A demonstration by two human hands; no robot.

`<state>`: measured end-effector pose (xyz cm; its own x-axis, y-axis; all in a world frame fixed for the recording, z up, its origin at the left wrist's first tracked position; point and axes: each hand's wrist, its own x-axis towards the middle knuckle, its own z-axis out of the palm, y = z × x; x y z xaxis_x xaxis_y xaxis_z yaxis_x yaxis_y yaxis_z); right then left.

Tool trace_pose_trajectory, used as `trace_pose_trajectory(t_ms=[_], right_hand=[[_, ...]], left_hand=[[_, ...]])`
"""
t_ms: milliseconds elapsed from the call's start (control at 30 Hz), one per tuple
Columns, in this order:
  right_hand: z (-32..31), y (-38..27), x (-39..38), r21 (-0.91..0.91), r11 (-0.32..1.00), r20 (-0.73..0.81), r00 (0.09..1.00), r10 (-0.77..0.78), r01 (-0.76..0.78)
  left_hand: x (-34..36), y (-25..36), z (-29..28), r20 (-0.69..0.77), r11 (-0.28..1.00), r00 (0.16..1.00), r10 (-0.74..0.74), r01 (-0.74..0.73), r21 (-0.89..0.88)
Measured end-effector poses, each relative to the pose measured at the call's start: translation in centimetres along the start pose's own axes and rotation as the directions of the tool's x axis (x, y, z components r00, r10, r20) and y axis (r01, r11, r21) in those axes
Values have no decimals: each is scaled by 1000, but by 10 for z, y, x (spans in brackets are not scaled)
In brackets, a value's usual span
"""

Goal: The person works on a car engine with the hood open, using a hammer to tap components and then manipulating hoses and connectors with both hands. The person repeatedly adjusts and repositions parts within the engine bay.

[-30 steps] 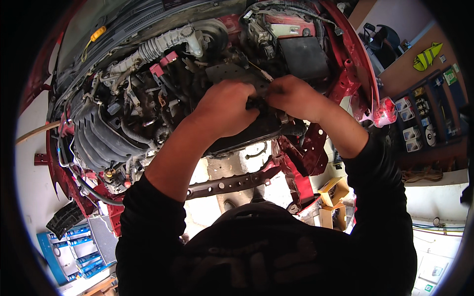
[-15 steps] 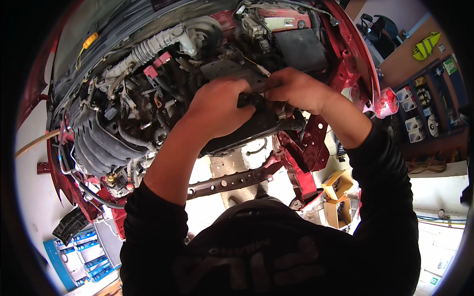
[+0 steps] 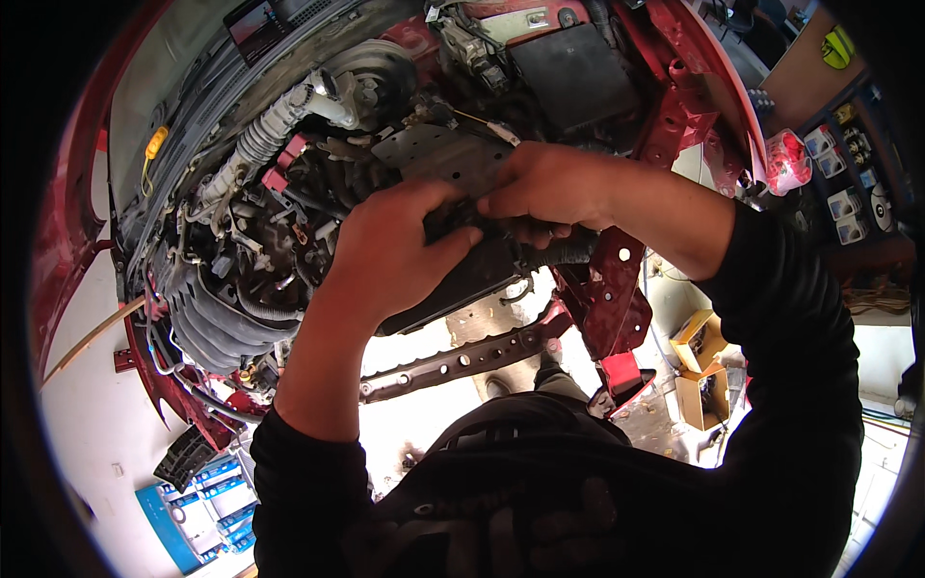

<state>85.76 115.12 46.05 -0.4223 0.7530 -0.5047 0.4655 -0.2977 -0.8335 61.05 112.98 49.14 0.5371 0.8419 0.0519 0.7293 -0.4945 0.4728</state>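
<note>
My left hand [image 3: 390, 246] is curled over a dark part at the front of the engine bay, beside a black panel [image 3: 462, 279]; what its fingertips grip is hidden. My right hand [image 3: 549, 193] is bent at the same spot, its fingers wrapped over something I cannot make out, close to my left fingertips. Just behind both hands lie a grey perforated metal plate [image 3: 414, 144] and a thin rod with a pale end [image 3: 501, 130].
The red car's bay holds a ribbed intake hose [image 3: 265, 135], a black box [image 3: 578, 77] and a ribbed manifold [image 3: 207, 328]. A red bracket [image 3: 617, 289] and crossbar [image 3: 453, 361] span the front. Cardboard boxes [image 3: 703, 385], a wall rack [image 3: 838, 183] and a wooden stick [image 3: 92, 342] surround it.
The view has shifted, so the engine sits further left in it. My left hand sits lower and more to the left in the picture; my right forearm is angled flatter.
</note>
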Motion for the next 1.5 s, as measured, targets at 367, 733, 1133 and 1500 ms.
trace_pose_trajectory(t_ms=[367,733,1133,1500], right_hand=[[2,-1,4,118,993,67,998,21,-29],[7,5,-1,136,991,52,999,5,-12],[22,7,-10,219,975,-14,999,40,-36],[34,17,-14,88,996,-161,987,-15,29]], left_hand=[[-1,4,0,-13,1000,1000,-2,2,26],[11,2,9,-26,978,982,185,-182,100],[18,0,-12,131,991,984,121,-113,-64],[7,-6,0,83,979,986,144,-154,132]])
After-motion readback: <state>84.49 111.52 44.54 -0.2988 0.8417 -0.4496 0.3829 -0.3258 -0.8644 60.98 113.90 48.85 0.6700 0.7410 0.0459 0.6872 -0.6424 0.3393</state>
